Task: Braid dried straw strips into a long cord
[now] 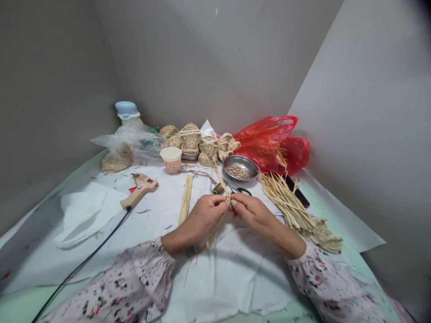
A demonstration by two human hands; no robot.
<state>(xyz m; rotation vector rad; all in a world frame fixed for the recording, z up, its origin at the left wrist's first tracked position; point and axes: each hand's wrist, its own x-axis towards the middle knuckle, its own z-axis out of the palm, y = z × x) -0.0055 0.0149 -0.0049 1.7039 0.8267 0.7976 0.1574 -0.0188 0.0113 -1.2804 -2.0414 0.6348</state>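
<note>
A narrow straw braid (221,181) runs from the woven pieces at the back down to my fingers. My left hand (210,210) pinches it from the left, and my right hand (249,210) pinches it from the right, fingertips almost touching. Loose straw ends hang below my left hand toward the table. Just behind my hands lie a small spool (218,188) and black-handled scissors (244,191), partly hidden. A flat bundle of straw strips (186,199) lies left of my left hand. To the right of my right hand spreads a larger straw bundle (286,197).
A glue gun (143,190) with a black cord lies left, near crumpled white paper (82,208). Behind stand a paper cup (171,160), woven straw pieces (190,138), a metal bowl (249,176), a red plastic bag (266,141) and a blue-lidded bottle (127,109). A phone (298,193) lies right.
</note>
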